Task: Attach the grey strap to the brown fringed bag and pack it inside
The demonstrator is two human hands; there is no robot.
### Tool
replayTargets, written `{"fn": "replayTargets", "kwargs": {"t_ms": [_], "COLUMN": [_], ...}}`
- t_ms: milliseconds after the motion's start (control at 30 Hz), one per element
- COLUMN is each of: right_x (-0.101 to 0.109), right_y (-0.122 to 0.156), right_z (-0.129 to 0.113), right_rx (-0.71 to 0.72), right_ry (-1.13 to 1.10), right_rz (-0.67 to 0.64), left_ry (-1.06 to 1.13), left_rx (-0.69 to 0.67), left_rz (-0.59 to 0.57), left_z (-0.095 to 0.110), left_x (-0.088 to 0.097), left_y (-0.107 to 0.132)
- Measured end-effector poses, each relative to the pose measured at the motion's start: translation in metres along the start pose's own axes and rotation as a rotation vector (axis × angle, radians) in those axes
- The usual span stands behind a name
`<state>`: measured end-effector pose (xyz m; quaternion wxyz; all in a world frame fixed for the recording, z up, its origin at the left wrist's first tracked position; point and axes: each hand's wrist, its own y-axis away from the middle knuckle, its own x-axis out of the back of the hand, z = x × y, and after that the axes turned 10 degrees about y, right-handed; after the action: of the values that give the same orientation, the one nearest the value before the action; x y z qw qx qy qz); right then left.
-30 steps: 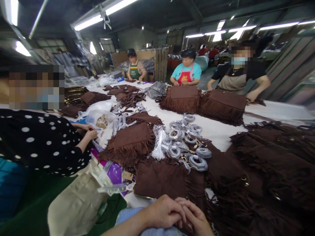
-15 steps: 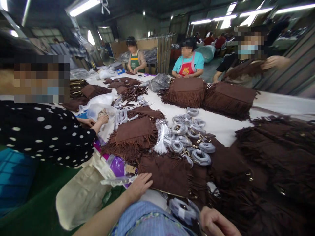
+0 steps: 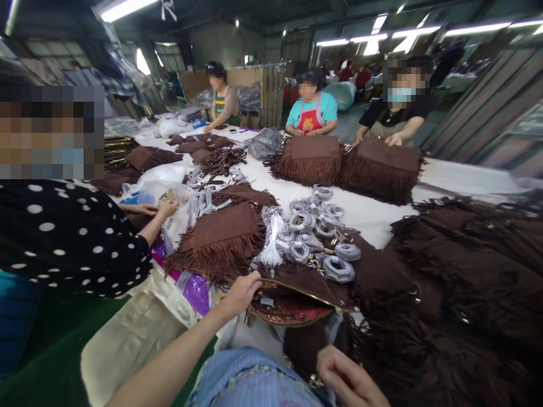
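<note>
My left hand point(image 3: 242, 292) grips the left edge of a brown suede fringed bag point(image 3: 305, 288) at the near table edge and holds its mouth open, so the patterned red lining point(image 3: 292, 312) shows. My right hand point(image 3: 345, 377) is low at the bottom of the view with its fingers curled; something small and metallic shows beside it, but I cannot make out what it holds. Just beyond the open bag lie several grey wrapped strap coils point(image 3: 335, 267) and a clear plastic packet point(image 3: 274, 234).
A person in a polka-dot top point(image 3: 63, 237) works at my left, hands in a plastic bag point(image 3: 163, 195). Three other people stand across the white table point(image 3: 373, 217). Stacks of brown fringed bags point(image 3: 466, 271) fill the right side; more stacks point(image 3: 343, 161) sit opposite.
My left hand went from lying flat on the bag to gripping its edge and lifting it open, exposing the lining. My right hand dropped lower; the wrapped coil near it is out of sight.
</note>
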<state>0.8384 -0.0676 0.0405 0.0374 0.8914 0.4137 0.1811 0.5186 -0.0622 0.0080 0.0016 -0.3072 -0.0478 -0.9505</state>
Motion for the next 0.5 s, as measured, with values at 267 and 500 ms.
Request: {"fn": "replayTargets", "kwargs": {"t_ms": [267, 500], "right_x": [-0.032, -0.061], "right_y": [-0.046, -0.100], "right_z": [-0.020, 0.009], "right_rx": [0.118, -0.106], "right_ry": [0.073, -0.199], "right_rz": [0.012, -0.042], "left_ry": [0.145, 0.258], "left_rx": [0.091, 0.142], "left_rz": [0.059, 0.102], "left_z": [0.005, 0.003], "left_x": [-0.016, -0.041], "left_y": [0.004, 0.005]}}
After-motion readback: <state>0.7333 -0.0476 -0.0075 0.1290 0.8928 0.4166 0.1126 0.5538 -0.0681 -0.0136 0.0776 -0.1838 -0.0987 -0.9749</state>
